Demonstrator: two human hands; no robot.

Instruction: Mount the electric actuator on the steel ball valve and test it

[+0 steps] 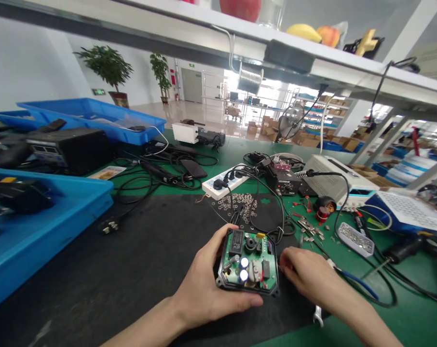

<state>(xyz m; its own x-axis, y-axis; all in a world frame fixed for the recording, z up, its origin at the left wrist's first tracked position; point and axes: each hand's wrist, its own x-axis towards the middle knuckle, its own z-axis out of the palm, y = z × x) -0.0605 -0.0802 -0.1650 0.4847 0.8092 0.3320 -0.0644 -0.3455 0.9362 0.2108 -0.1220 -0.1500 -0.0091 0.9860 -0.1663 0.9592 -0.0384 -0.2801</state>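
A black housing with an open top is gripped in my left hand, the thumb along its near edge and the fingers behind its left side. Inside it a green circuit board faces up, carrying two round capacitors, a black module, a ring coil and a red wire. Just right of the housing is my right hand, its fingers curled together. What they hold, if anything, is hidden, and I cannot tell whether they touch the housing. A wrench lies partly under my right wrist.
A black mat covers the green bench. Blue trays stand at left. Beyond the housing lie scattered small rings and a white power strip with cables. At right are a soldering station, metal parts and a dish of small pieces.
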